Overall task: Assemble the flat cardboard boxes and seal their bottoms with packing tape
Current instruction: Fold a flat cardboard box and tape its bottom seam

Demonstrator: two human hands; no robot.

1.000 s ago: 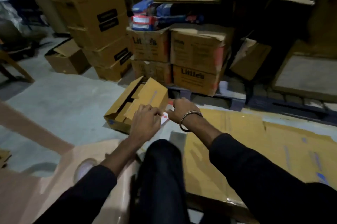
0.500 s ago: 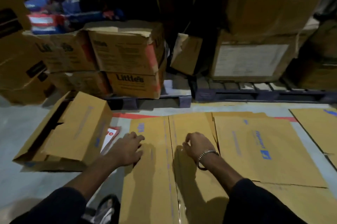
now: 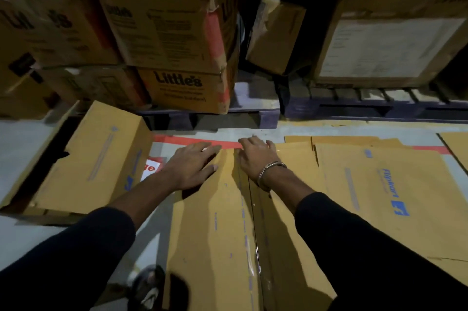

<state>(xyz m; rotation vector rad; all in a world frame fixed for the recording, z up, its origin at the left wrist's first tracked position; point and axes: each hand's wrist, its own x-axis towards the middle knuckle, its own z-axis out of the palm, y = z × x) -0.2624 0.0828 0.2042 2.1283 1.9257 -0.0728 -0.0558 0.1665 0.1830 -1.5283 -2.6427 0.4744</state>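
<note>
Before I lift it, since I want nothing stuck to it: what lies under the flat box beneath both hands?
The flat box lies on grey floor and the red floor line; left hand and right hand rest on it. Anything beneath its middle is covered.

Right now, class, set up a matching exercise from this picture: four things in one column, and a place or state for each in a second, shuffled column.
Things
1. left hand
2. silver metal wrist bracelet
3. assembled brown cardboard box
4. printed "Little's" cardboard carton

Places or states
A. on the pallet at the back
B. lying on its side on the floor, left of the hands
C. worn on the right arm
D. resting flat on the flat brown cardboard sheet

Pairs: 1-D, 2-C, 3-B, 4-A
</note>
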